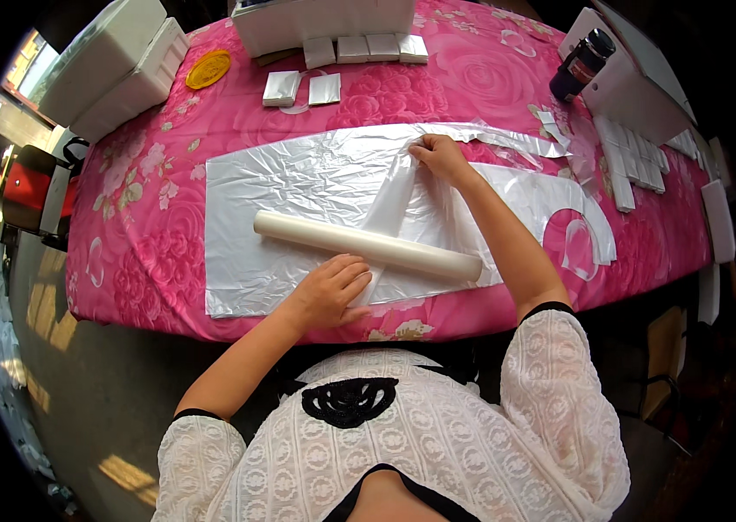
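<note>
A silvery-white plastic bag [255,183], wrinkled and with cut-out handles at its right end, lies spread in a flat layer before me. Diagonally across it rests a white roll [368,244], its left end farther from me. My right hand [439,158] is closed in a pinch on the far edge of the plastic, where a fold rises toward the fingertips. Just on the near side of the roll, my left hand [330,294] lies with its fingers stretched out over the plastic's near edge. Whether more bags lie underneath, I cannot tell.
A pink floral cloth [150,244] covers the table. Small white packets [281,89] sit at the back, with white boxes [324,26] behind. A yellow oval item [209,69] lies back left; a dark flask [582,65] stands back right, beyond stacked white packets [630,157].
</note>
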A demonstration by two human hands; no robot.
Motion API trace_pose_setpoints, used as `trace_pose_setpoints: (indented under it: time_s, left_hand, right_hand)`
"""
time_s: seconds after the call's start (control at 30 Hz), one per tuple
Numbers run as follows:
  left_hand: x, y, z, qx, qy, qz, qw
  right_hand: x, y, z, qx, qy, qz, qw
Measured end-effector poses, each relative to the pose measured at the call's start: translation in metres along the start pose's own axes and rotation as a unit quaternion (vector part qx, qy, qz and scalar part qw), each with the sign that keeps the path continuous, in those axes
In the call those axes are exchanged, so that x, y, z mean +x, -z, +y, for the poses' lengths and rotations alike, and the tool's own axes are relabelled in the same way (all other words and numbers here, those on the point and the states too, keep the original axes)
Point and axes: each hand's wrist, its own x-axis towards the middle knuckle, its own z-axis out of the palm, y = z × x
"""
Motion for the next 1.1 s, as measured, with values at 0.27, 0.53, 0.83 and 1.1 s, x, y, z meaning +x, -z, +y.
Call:
trace_pose_setpoints:
  time_s: [0.27,0.53,0.83,1.1]
  left_hand:
    - [-0.004,-0.018,0.016,0.018,0.017,-0.076,0.997]
    - [-0.007,-0.027,0.04,0.012,0.069,-0.075,0.995]
    - [-0.008,-0.024,0.026,-0.012,0.0,-0.098,0.995]
    - [-0.003,-0.036,0.052,0.006,0.047,-0.095,0.994]
  right_hand:
    - [-0.029,-0.009,-0.03,-0.092,0.057,0.172,0.979]
    - [-0.172,-0.047,-0.045,-0.237,0.2,-0.016,0.951]
    - [-0.147,0.066,0.022,-0.344,-0.013,0.21,0.915]
    - [-0.187,0.013,-0.022,-0.236,0.203,-0.003,0.95]
